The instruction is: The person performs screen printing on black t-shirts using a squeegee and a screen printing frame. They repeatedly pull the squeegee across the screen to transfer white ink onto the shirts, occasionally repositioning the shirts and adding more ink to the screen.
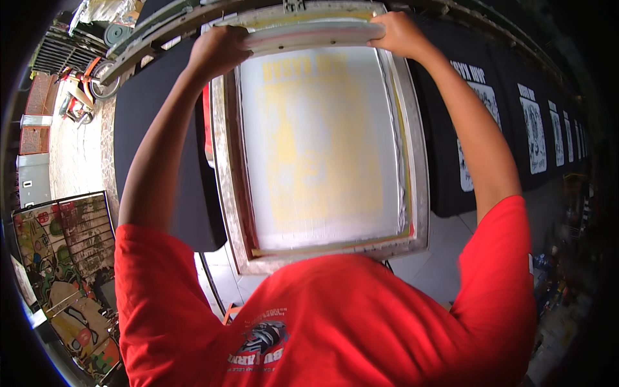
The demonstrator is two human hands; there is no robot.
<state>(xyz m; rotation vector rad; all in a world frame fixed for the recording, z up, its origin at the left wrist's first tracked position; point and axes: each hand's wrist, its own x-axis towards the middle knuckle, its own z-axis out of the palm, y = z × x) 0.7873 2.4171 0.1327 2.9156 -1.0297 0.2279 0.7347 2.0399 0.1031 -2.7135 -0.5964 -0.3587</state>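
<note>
— Where's the squeegee (314,35)?
— At the far end of the screen (320,145), left hand (218,50) and right hand (401,33) gripping its ends.
— Progress?
— Printed black shirts (480,122) lie right; this pull looks barely started.

Both hands grip a squeegee (314,35) at far end of the printing screen frame (418,161): left hand (218,50) on its left end, right hand (398,33) on its right end. Mesh inside frame coated white, faint yellow design. Printed black shirts (509,122) lined up right of frame. Red shirt (335,316) below frame.
</note>
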